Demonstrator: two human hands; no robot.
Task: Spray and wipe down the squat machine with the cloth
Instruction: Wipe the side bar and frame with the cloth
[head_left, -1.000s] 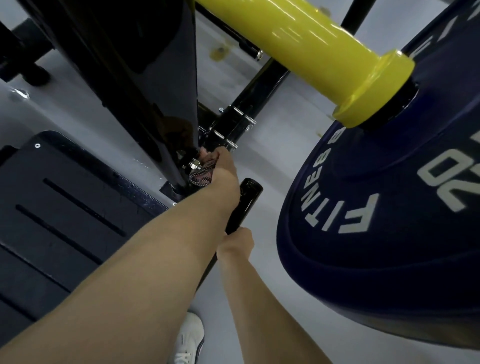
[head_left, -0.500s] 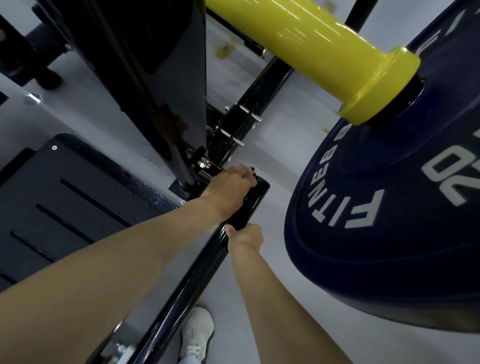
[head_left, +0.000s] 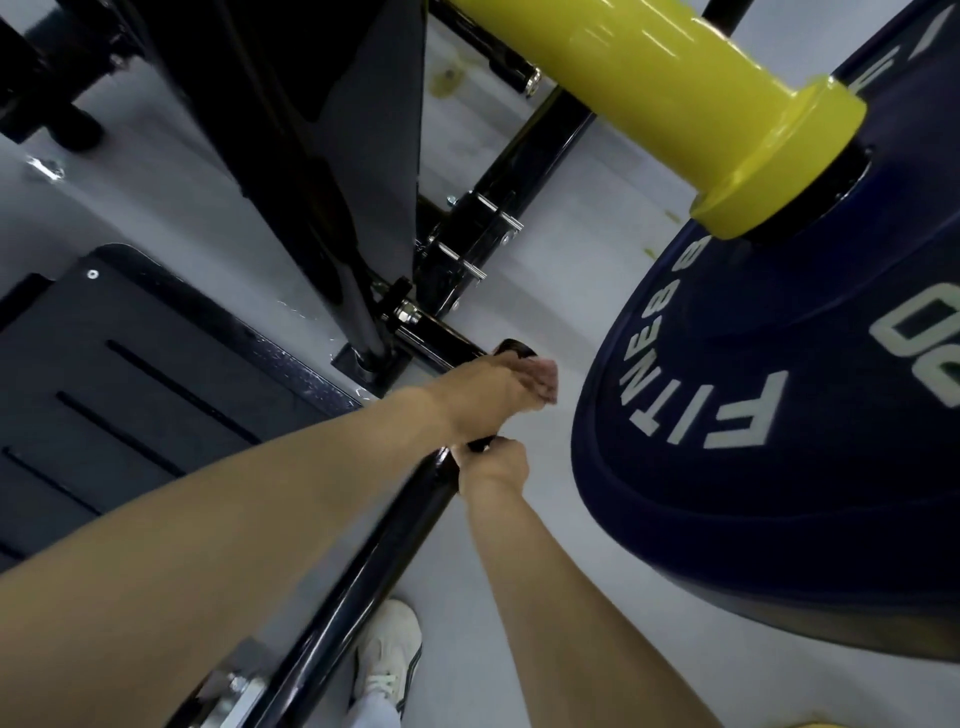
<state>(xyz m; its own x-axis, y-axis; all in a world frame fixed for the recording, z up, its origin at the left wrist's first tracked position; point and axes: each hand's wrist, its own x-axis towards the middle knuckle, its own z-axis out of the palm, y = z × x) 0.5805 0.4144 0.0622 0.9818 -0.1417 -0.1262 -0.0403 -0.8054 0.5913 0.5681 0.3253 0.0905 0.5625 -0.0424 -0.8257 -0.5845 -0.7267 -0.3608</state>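
cloth in left hand, right hand gripping bar

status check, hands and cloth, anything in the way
Left hand holds the cloth at the end of the black bar. Right hand grips the bar just below. Blue weight plate close on the right, clear of both hands.

Glossy black metal bar; matt navy plate (rubbery, marked 20); shiny yellow sleeve

floor: pale grey, smooth, faint sheen | mat: dark, grooved, at left
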